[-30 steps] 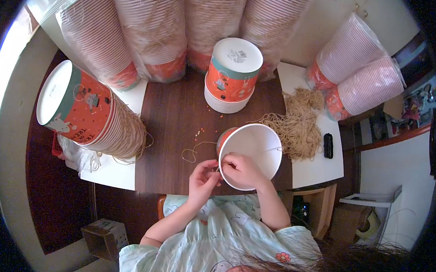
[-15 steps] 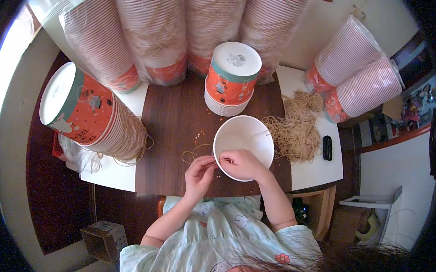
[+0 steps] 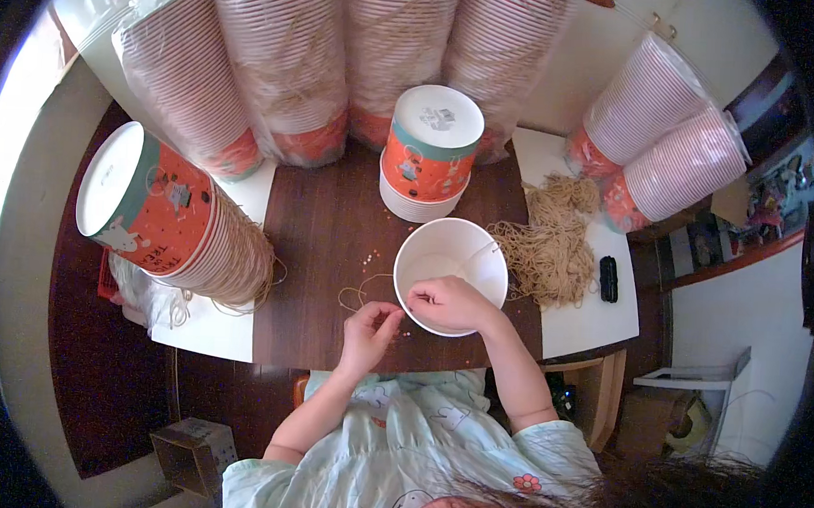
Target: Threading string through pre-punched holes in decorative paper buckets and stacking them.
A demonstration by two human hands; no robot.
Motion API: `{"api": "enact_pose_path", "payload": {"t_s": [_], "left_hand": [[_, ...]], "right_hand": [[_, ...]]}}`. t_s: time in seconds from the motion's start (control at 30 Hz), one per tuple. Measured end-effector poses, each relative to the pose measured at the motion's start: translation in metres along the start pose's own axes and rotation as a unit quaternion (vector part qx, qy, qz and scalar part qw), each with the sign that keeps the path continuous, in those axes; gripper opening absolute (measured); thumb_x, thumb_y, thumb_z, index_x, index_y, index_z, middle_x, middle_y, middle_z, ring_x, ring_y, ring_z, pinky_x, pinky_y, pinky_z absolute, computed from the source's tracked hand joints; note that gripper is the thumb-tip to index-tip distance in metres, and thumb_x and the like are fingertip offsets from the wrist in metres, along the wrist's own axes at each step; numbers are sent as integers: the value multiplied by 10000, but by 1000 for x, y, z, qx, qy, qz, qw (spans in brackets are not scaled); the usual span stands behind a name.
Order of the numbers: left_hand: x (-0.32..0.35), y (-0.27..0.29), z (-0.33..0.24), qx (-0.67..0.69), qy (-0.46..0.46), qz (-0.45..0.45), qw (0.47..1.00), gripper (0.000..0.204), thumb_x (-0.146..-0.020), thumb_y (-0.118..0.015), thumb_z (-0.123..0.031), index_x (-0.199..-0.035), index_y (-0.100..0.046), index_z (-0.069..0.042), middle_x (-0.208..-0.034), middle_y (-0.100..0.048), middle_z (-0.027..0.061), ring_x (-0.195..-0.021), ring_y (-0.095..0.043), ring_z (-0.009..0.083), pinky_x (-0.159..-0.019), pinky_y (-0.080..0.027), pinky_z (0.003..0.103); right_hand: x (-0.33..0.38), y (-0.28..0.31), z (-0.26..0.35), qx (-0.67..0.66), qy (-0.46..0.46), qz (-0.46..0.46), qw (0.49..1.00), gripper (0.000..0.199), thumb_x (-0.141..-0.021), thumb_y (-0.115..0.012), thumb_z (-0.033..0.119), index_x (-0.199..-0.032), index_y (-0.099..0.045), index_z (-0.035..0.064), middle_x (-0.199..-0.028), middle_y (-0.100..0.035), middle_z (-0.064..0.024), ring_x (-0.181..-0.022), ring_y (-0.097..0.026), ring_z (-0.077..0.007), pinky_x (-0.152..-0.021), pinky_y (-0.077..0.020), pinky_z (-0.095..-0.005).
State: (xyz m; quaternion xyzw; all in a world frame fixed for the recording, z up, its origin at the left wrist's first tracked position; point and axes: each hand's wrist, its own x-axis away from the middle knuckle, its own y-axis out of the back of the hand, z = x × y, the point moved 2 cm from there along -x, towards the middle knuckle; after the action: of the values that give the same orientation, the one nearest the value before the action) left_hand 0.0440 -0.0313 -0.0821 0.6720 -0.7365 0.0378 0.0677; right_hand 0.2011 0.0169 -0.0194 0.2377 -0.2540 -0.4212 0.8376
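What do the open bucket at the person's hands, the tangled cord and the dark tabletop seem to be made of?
The open bucket looks like coated paperboard, smooth and white inside with a rounded rim; plastic is possible. The tangled cord seems matte natural fibre, perhaps jute or cotton, from its dull tan strands. The dark tabletop looks like wood or laminate, brown with grain-like streaks.

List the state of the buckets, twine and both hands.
Single paper bucket: mouth up.
Left hand: fingers bent, at bucket's rim.
Right hand: fingers bent, at bucket's opening.
Middle bucket stack: nested, upside down.
Left bucket stack: nested, upside down.
Wrapped bucket stacks: nested, bagged.
Twine heap: tangled.
Thin cord: loosely curved.
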Motion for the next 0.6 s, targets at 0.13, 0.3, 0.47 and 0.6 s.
{"api": "enact_pose_path", "payload": {"t_s": [0.13,0.3,0.47,0.6], "left_hand": [[-2,-1,-11,13,-56,34,998,111,-797,-606,-93,-850,-591,4,-704,-592,36,-613,-542,66,-556,-446,207],[-4,3,3,-46,-47,54,996,107,-790,-603,-89,-835,-584,6,-719,-586,36,-632,-532,66,-572,-430,199],[-5,14,-6,-75,-44,72,994,62,-749,-585,-53,-782,-562,-6,-784,-573,56,-746,-529,100,-653,-430,233],[-4,25,-30,222,-114,149,957,52,-744,-524,-38,-708,-528,-75,-871,-567,99,-983,-476,192,-863,-376,331]], "right_hand": [[0,2,1,-22,-5,11,1000,225,-786,-484,261,-850,-609,86,-811,-622,-117,-763,-597,-288,-684,-463,-375],[0,3,1,-14,-1,11,1000,228,-788,-486,265,-855,-609,87,-818,-623,-114,-767,-596,-290,-687,-463,-376],[0,4,-1,-5,1,10,1000,222,-791,-496,271,-862,-600,88,-803,-625,-104,-744,-600,-274,-674,-464,-368],[7,12,-6,-5,-3,3,1000,192,-786,-545,228,-907,-559,80,-696,-588,-75,-641,-573,-202,-601,-451,-319]]}}
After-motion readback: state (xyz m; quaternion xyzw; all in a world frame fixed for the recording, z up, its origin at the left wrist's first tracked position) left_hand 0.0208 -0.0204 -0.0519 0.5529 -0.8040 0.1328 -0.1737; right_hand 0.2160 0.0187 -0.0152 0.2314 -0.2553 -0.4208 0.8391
